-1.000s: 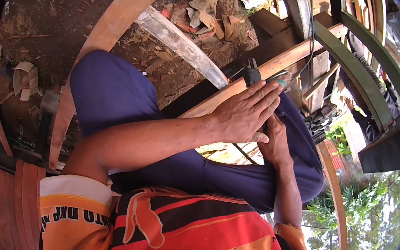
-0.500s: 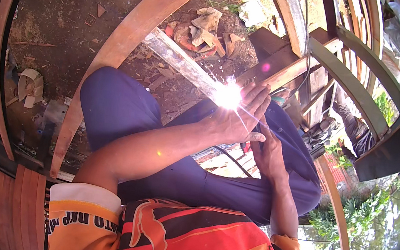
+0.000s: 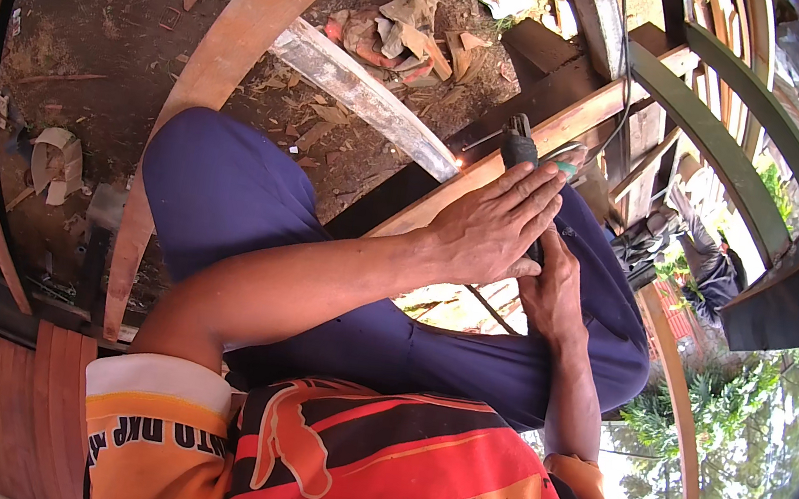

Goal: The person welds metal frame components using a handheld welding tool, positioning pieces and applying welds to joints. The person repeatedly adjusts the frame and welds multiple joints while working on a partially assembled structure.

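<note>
My right hand (image 3: 557, 288) is closed round the black handle of a welding electrode holder (image 3: 520, 144), whose head sticks up past my fingers. Flat and stretched out, my left hand (image 3: 490, 216) lies across in front of the handle and hides its middle. Left of the holder's head, a small orange spot glows at the end of a whitish, worn bar (image 3: 370, 90), where it meets a long brown beam (image 3: 555, 139). No arc burns now. A thin wire and a bit of green show beside my left fingertips.
Curved brown ribs (image 3: 236, 36) rise on the left, and green curved bars (image 3: 717, 140) stand at the right. A dark cable (image 3: 620, 77) hangs near the beam. Crumpled cloth and scraps (image 3: 408, 29) lie on the dirt. My bent legs (image 3: 235, 198) flank the work.
The bright arc and sparks have gone out, leaving a small glow at the joint. Both hands have shifted slightly right, away from the joint, and the holder's head has come into sight.
</note>
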